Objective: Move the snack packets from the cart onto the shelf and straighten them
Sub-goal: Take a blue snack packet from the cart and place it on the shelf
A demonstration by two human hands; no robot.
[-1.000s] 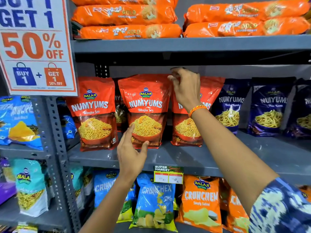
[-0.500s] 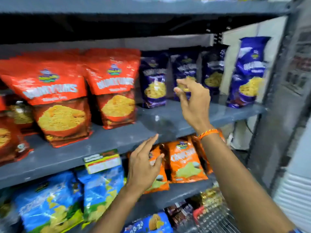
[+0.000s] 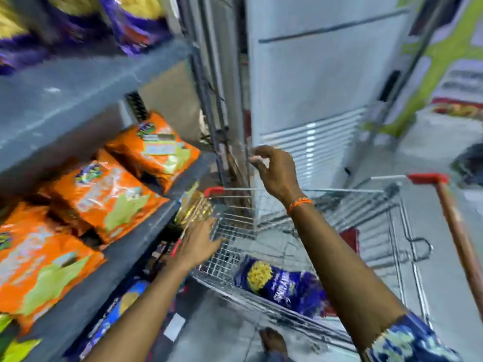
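- Currently your left hand [image 3: 200,242] and right hand [image 3: 274,169] are both open-fingered, each grip empty.
- Blue packet [image 3: 283,284] lies lower centre in the cart [image 3: 366,205], long axis slanting down-right.
- Left hand is nearer; reach down-right.

A dark blue snack packet [image 3: 283,284] with a yellow snack picture lies below the right hand's fingers [image 3: 257,155]. Orange packets [image 3: 104,194] with green patches sit left of the left hand's fingers [image 3: 209,231]. The wire cart [image 3: 339,205] has red corners.

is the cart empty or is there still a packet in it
Not empty. One blue snack packet lies flat on the wire floor of the cart. Neither the left hand nor the right hand touches it.
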